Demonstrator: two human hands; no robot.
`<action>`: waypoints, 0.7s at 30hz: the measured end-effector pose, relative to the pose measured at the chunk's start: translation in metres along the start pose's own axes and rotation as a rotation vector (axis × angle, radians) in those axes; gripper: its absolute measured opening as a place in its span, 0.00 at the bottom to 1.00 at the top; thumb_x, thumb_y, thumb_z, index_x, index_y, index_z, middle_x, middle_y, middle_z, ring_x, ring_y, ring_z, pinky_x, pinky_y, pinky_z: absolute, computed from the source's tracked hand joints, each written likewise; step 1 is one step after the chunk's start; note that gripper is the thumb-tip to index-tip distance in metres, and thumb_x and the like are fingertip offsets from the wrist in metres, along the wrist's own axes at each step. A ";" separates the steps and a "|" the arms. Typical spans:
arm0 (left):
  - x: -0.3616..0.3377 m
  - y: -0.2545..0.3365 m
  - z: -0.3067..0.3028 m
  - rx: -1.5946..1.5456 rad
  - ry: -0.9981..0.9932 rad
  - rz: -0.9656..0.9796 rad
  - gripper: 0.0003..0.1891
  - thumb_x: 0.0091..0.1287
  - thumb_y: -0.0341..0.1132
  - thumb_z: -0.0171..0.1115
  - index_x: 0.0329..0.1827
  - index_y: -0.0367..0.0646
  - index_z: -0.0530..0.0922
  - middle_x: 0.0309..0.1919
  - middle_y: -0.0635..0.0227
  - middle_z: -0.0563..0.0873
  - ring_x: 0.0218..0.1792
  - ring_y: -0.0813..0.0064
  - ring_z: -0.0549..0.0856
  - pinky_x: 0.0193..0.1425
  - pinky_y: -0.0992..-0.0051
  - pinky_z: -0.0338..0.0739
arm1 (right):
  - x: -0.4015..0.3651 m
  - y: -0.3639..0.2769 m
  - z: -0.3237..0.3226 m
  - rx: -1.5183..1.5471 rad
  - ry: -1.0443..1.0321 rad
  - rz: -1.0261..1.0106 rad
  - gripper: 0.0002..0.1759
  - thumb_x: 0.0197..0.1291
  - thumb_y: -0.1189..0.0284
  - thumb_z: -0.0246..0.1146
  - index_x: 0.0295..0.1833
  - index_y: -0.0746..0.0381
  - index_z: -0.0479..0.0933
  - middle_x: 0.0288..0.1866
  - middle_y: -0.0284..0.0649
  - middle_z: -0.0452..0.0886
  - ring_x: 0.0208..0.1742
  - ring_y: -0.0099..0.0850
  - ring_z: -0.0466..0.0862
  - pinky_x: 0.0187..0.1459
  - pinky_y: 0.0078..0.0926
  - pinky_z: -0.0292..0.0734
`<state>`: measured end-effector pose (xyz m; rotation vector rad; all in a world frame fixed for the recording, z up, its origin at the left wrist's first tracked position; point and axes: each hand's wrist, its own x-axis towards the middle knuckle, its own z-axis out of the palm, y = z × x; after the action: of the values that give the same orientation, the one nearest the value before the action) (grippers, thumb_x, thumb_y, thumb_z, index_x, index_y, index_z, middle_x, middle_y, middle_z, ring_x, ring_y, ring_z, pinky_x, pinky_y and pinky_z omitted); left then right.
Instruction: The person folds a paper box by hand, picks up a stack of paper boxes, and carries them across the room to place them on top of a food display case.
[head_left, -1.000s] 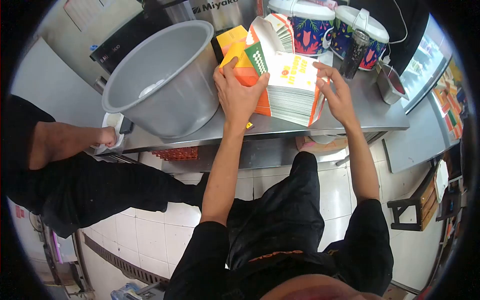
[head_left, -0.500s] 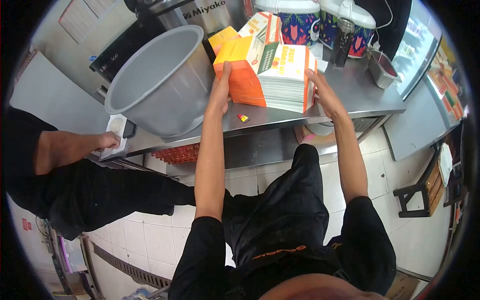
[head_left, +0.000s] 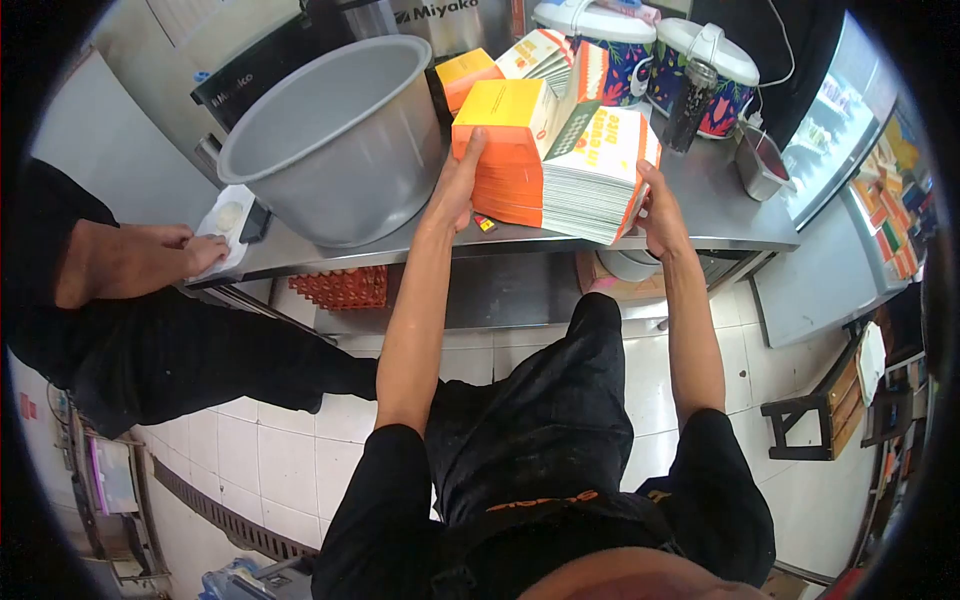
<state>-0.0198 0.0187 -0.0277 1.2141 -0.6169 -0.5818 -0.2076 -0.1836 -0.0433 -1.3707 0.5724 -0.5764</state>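
A thick stack of flat-folded cardboard food boxes [head_left: 590, 195], orange, yellow and white with printed words, is gripped between my two hands at the front of the steel counter. My left hand [head_left: 457, 190] presses on its orange end, thumb up along the side. At the white, orange-edged end, the fingers and thumb of my right hand [head_left: 660, 212] close round the corner. One orange-and-white flap [head_left: 590, 72] sticks up from the top. Behind lie more folded boxes [head_left: 467, 72]. A small red-and-yellow packet [head_left: 486, 223] rests on the counter by my left hand.
A large grey tub [head_left: 330, 150] stands left of the stack. Patterned rice cookers [head_left: 715, 60], a dark tumbler [head_left: 690, 108] and a metal container [head_left: 762, 165] are at the right. A co-worker's hands [head_left: 205, 250] are over a white tray at far left. Red egg trays [head_left: 340, 288] sit below.
The stack and both my hands have shifted slightly right and lower in view, and a flap now stands up on top. The camera view has shifted. Both of the co-worker's hands now show.
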 end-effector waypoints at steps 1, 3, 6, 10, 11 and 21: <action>0.001 0.001 0.002 -0.032 0.005 0.042 0.43 0.67 0.63 0.54 0.76 0.47 0.53 0.73 0.60 0.62 0.74 0.61 0.59 0.72 0.53 0.56 | 0.004 0.002 -0.002 0.019 0.011 0.001 0.50 0.52 0.37 0.60 0.71 0.61 0.61 0.67 0.50 0.66 0.68 0.44 0.63 0.65 0.51 0.54; 0.001 0.004 0.006 -0.061 0.004 0.065 0.41 0.68 0.59 0.57 0.76 0.45 0.54 0.71 0.60 0.64 0.73 0.64 0.62 0.73 0.62 0.60 | 0.009 0.005 -0.008 0.046 0.015 -0.006 0.48 0.53 0.38 0.60 0.71 0.61 0.63 0.68 0.50 0.66 0.67 0.44 0.64 0.65 0.49 0.56; -0.003 0.012 0.013 -0.066 0.030 0.049 0.40 0.67 0.58 0.59 0.74 0.44 0.56 0.69 0.60 0.67 0.71 0.64 0.65 0.73 0.61 0.61 | 0.017 0.002 -0.014 0.083 0.007 -0.028 0.46 0.54 0.39 0.60 0.68 0.62 0.66 0.66 0.50 0.69 0.64 0.42 0.69 0.64 0.49 0.57; 0.005 0.024 0.014 -0.049 0.013 0.093 0.40 0.67 0.58 0.59 0.74 0.42 0.56 0.69 0.59 0.67 0.70 0.64 0.66 0.71 0.59 0.64 | 0.018 -0.032 -0.008 0.100 -0.006 -0.106 0.46 0.54 0.41 0.61 0.69 0.63 0.65 0.65 0.49 0.71 0.65 0.40 0.69 0.64 0.51 0.59; 0.006 0.028 0.014 -0.075 0.012 0.068 0.41 0.67 0.58 0.59 0.74 0.42 0.56 0.69 0.59 0.67 0.70 0.64 0.66 0.71 0.58 0.64 | 0.026 -0.030 -0.011 0.073 -0.042 -0.077 0.46 0.54 0.41 0.61 0.69 0.63 0.66 0.66 0.49 0.70 0.65 0.41 0.69 0.64 0.51 0.59; 0.004 -0.005 -0.002 0.064 0.050 -0.037 0.46 0.64 0.72 0.48 0.78 0.53 0.50 0.77 0.58 0.53 0.77 0.51 0.47 0.66 0.27 0.44 | 0.030 -0.020 -0.007 -0.072 -0.082 0.004 0.53 0.51 0.36 0.60 0.73 0.63 0.60 0.70 0.54 0.63 0.69 0.49 0.64 0.67 0.55 0.55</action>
<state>-0.0158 0.0158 -0.0321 1.2988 -0.5756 -0.5648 -0.1910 -0.2116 -0.0254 -1.4540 0.5334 -0.4977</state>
